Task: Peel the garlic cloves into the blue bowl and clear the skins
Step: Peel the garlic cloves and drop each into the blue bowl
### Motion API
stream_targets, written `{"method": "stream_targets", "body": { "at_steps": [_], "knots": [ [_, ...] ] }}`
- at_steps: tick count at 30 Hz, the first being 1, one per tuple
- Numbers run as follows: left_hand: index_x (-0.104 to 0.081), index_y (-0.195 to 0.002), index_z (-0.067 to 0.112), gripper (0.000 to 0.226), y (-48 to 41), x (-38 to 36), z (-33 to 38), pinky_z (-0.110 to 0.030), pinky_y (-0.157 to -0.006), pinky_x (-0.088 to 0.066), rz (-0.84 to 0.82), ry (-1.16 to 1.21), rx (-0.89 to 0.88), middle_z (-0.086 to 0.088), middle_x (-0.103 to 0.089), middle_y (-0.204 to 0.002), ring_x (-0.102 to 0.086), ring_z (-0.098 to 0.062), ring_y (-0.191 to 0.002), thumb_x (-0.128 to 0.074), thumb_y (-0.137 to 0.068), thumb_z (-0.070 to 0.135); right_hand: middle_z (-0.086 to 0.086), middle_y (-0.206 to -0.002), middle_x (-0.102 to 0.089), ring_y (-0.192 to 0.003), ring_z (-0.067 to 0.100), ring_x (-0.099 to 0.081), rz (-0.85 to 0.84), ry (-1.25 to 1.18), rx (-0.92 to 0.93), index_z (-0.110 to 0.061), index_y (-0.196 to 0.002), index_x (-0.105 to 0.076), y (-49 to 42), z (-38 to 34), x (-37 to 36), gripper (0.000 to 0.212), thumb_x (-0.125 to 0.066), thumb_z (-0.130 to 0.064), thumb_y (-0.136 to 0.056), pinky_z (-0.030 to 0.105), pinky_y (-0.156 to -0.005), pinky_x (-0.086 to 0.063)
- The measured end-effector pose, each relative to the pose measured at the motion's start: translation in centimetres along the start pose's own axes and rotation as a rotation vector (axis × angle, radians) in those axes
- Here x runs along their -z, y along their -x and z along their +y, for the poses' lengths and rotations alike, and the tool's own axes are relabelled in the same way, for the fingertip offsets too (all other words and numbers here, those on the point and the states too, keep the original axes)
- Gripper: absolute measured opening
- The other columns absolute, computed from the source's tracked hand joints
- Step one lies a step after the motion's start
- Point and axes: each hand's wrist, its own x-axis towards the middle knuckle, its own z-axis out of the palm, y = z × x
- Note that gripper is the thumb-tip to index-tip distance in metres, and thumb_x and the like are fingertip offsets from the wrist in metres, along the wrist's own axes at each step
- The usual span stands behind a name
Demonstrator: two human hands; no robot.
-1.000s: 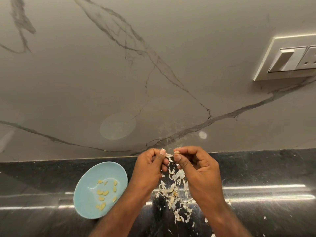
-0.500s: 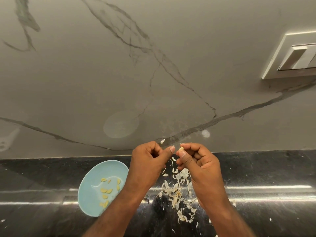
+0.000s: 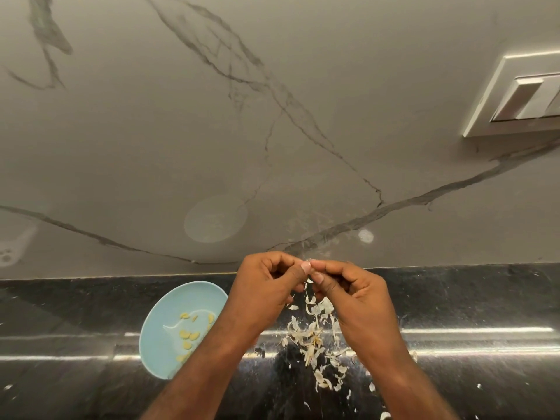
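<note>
- Pale blue round bowl (image 3: 181,298), holding yellow peeled garlic cloves (image 3: 189,334).
- Off-white papery garlic skins (image 3: 309,341), some tinged tan.
- Glossy black stone table (image 3: 469,298), faintly speckled, crossed by bright white light streaks.
- Beige-grey marble wall (image 3: 121,147) with dark grey veins.
- White switch plate (image 3: 500,74).

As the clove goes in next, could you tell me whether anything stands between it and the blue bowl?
No object does. The left hand and right hand pinch the garlic clove above the skins; only the left forearm, crossing the blue bowl's right rim, lies that way.
</note>
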Motion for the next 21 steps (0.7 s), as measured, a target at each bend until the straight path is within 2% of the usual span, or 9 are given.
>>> {"method": "stream_targets", "body": {
  "at_steps": [4,7,10,15,21],
  "knots": [
    [-0.076,-0.085,0.011,0.009,0.14,0.09,-0.15,-0.023,-0.058,-0.05,-0.017,0.025,0.038,-0.008,-0.075,-0.077,-0.068,-0.014,-0.068,-0.07,-0.089,0.015,-0.003,-0.091,-0.077,-0.085,0.011,-0.073,0.016,0.061,0.043,-0.022,-0.097,-0.077,0.12,0.3,-0.07,0.022,-0.07,-0.003,-0.088,0.02,-0.074,-0.056],
    [-0.076,-0.083,0.014,0.009,0.33,-0.03,-0.23,-0.021,-0.059,-0.052,0.003,-0.028,0.024,-0.007,-0.075,-0.075,-0.07,-0.016,-0.069,-0.069,-0.089,0.014,-0.01,-0.092,-0.076,-0.089,0.009,-0.073,0.026,0.155,0.094,-0.03,-0.097,-0.076,0.25,0.42,-0.16,0.025,-0.072,-0.007,-0.088,0.022,-0.078,-0.058],
    [-0.076,-0.083,0.018,0.01,0.5,-0.02,-0.2,-0.02,-0.061,-0.053,0.021,-0.09,-0.005,-0.004,-0.074,-0.073,-0.072,-0.018,-0.072,-0.069,-0.089,0.016,-0.017,-0.094,-0.074,-0.092,0.006,-0.071,0.018,0.29,0.195,-0.03,-0.1,-0.075,0.27,0.37,-0.23,0.024,-0.072,-0.009,-0.089,0.02,-0.08,-0.057],
    [-0.076,-0.082,0.021,0.01,0.67,0.18,0.09,-0.017,-0.062,-0.052,-0.001,-0.14,-0.02,0.001,-0.074,-0.072,-0.071,-0.011,-0.07,-0.069,-0.089,0.018,-0.018,-0.093,-0.072,-0.094,0.002,-0.069,0.019,0.383,0.272,-0.027,-0.102,-0.075,0.18,0.47,-0.14,0.023,-0.071,-0.009,-0.089,0.014,-0.08,-0.054],
    [-0.076,-0.079,0.018,0.013,0.62,0.12,-0.03,-0.016,-0.057,-0.048,0.0,-0.221,-0.045,0.004,-0.071,-0.065,-0.063,-0.003,-0.059,-0.07,-0.089,0.013,-0.016,-0.094,-0.071,-0.09,0.001,-0.068,-0.006,0.521,0.39,-0.018,-0.102,-0.077,-0.18,0.89,0.14,0.021,-0.071,-0.004,-0.088,0.014,-0.078,-0.054]
  ]
}}
